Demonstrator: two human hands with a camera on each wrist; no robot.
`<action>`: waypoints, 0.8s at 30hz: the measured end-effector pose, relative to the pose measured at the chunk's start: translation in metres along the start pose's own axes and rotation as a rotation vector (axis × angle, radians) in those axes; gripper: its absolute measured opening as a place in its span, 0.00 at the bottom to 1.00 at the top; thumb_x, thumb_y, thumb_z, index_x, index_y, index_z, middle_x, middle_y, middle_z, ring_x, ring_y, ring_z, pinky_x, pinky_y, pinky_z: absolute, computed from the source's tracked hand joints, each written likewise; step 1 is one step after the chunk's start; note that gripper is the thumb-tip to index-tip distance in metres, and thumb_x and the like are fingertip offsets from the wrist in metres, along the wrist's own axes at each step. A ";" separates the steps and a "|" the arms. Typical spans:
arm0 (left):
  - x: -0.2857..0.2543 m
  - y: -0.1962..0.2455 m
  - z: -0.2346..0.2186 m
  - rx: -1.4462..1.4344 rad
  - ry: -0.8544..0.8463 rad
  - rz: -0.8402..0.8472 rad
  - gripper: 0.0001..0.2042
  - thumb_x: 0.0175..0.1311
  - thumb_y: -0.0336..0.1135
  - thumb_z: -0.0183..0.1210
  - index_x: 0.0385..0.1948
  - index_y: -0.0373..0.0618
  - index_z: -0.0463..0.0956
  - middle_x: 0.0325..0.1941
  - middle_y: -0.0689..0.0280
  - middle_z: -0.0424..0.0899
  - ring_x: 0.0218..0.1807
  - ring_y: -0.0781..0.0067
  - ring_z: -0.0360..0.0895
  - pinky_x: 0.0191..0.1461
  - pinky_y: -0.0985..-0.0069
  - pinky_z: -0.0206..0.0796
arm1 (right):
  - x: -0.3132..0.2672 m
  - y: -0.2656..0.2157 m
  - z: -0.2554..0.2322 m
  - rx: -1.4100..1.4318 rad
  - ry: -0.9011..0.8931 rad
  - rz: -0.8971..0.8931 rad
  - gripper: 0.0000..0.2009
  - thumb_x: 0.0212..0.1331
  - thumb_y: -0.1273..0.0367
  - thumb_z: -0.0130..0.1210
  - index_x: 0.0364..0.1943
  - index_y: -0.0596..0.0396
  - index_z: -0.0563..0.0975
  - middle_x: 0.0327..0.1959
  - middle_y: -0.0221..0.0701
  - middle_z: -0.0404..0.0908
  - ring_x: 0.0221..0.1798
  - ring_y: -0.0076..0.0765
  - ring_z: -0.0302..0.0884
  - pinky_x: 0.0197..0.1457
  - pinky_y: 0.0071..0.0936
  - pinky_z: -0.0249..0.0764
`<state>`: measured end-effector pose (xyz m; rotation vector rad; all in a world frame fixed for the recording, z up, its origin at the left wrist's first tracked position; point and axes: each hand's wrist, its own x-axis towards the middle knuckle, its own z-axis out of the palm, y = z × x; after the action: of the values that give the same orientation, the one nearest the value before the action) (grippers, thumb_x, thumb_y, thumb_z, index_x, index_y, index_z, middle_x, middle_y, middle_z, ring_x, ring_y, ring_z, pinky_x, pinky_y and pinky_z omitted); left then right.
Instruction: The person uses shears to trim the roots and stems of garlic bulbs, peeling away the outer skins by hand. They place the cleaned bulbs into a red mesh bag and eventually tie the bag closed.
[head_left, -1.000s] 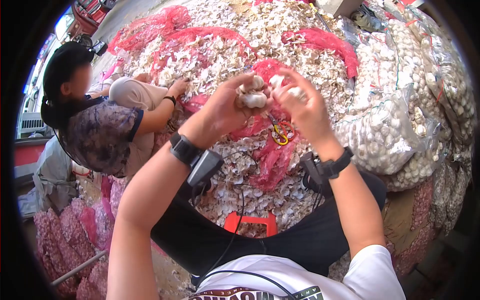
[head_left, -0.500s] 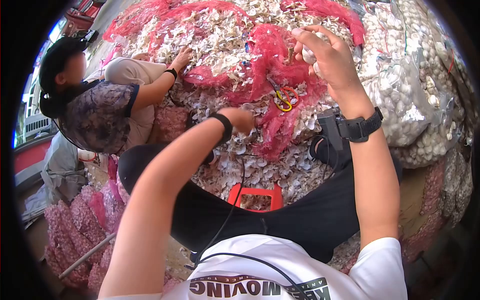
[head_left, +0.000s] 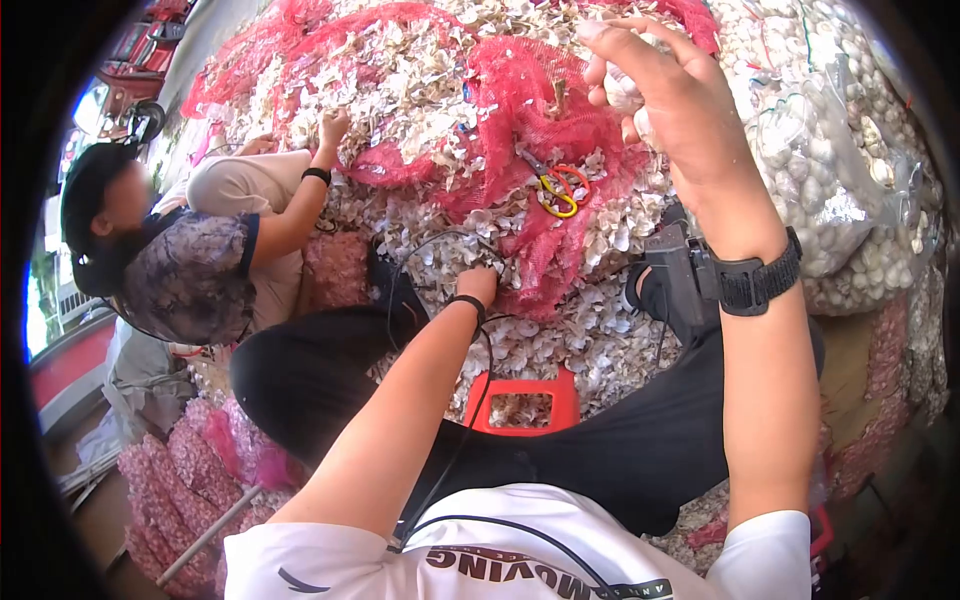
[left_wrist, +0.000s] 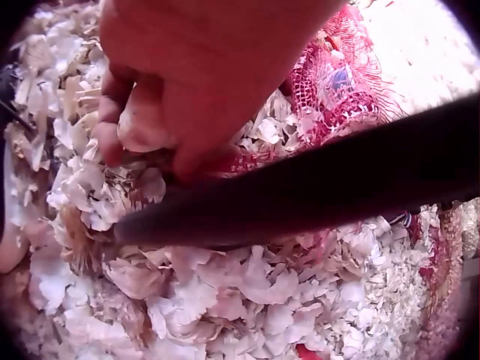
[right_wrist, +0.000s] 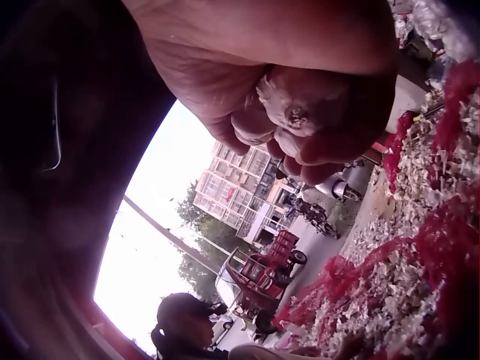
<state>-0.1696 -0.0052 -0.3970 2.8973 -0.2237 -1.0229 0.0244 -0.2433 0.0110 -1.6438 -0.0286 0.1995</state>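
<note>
My left hand is down at the papery garlic skins between my knees. In the left wrist view its fingers curl round a pale, rounded garlic bulb, partly hidden by the hand. My right hand is raised over the far right of the heap and grips several garlic bulbs in its curled fingers. The right wrist view shows these white bulbs packed against the palm. Scissors with yellow and orange handles lie on the red mesh netting between the hands.
Large clear bags of garlic stand at the right. Another person sits at the left, one hand over the heap. A red plastic stool is below me, with pink mesh sacks at lower left. A black cable crosses my lap.
Both hands held garlic together earlier. My left hand has parted from the right and dropped to the skins; the right has moved up and right, still gripping bulbs. The other person's hand has lifted.
</note>
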 end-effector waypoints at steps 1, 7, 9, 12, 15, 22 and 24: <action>0.004 -0.006 0.001 -0.020 -0.013 0.007 0.10 0.61 0.35 0.51 0.35 0.46 0.82 0.38 0.53 0.85 0.41 0.53 0.84 0.43 0.59 0.76 | -0.001 0.000 0.001 0.001 0.007 -0.002 0.16 0.57 0.55 0.62 0.41 0.49 0.80 0.29 0.21 0.79 0.33 0.14 0.77 0.26 0.15 0.64; -0.003 -0.016 -0.029 -0.180 -0.031 -0.062 0.15 0.55 0.46 0.58 0.37 0.45 0.81 0.38 0.53 0.85 0.42 0.49 0.82 0.45 0.56 0.74 | -0.010 -0.003 0.014 -0.025 0.010 -0.038 0.18 0.55 0.53 0.62 0.41 0.50 0.80 0.29 0.22 0.80 0.30 0.11 0.72 0.26 0.12 0.64; -0.010 -0.014 -0.023 -0.121 0.006 -0.066 0.16 0.56 0.47 0.59 0.38 0.46 0.81 0.38 0.53 0.85 0.40 0.49 0.83 0.43 0.55 0.74 | -0.012 0.000 0.011 -0.029 -0.011 -0.044 0.18 0.55 0.52 0.62 0.40 0.51 0.80 0.29 0.22 0.80 0.30 0.12 0.72 0.26 0.12 0.64; -0.013 -0.010 -0.006 -0.089 0.013 -0.132 0.14 0.58 0.45 0.57 0.37 0.47 0.81 0.38 0.54 0.85 0.41 0.50 0.83 0.43 0.55 0.74 | -0.018 0.003 0.012 -0.052 -0.013 -0.040 0.18 0.55 0.52 0.61 0.40 0.50 0.80 0.29 0.21 0.79 0.31 0.12 0.72 0.27 0.12 0.64; -0.018 -0.004 -0.003 -0.143 0.031 -0.159 0.12 0.57 0.43 0.57 0.34 0.48 0.81 0.36 0.55 0.85 0.40 0.52 0.83 0.42 0.55 0.74 | -0.018 0.002 0.007 -0.078 -0.038 -0.045 0.17 0.57 0.54 0.60 0.41 0.50 0.80 0.29 0.21 0.80 0.32 0.13 0.74 0.26 0.12 0.62; -0.005 -0.022 -0.092 -0.108 -0.373 0.001 0.25 0.47 0.52 0.68 0.45 0.47 0.82 0.48 0.54 0.84 0.51 0.53 0.81 0.53 0.60 0.73 | -0.003 0.007 0.004 -0.143 -0.060 -0.073 0.19 0.56 0.52 0.61 0.43 0.51 0.80 0.28 0.23 0.79 0.30 0.13 0.74 0.26 0.13 0.63; 0.000 -0.019 -0.143 -0.112 -0.452 0.128 0.28 0.48 0.55 0.68 0.47 0.46 0.82 0.52 0.52 0.82 0.54 0.52 0.79 0.58 0.61 0.70 | 0.000 0.003 0.004 -0.148 -0.156 0.046 0.21 0.56 0.52 0.61 0.40 0.56 0.81 0.25 0.27 0.79 0.25 0.18 0.75 0.25 0.18 0.68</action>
<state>-0.0769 0.0151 -0.2876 2.4798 -0.3526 -1.5936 0.0238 -0.2393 0.0082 -1.7738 -0.1266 0.3678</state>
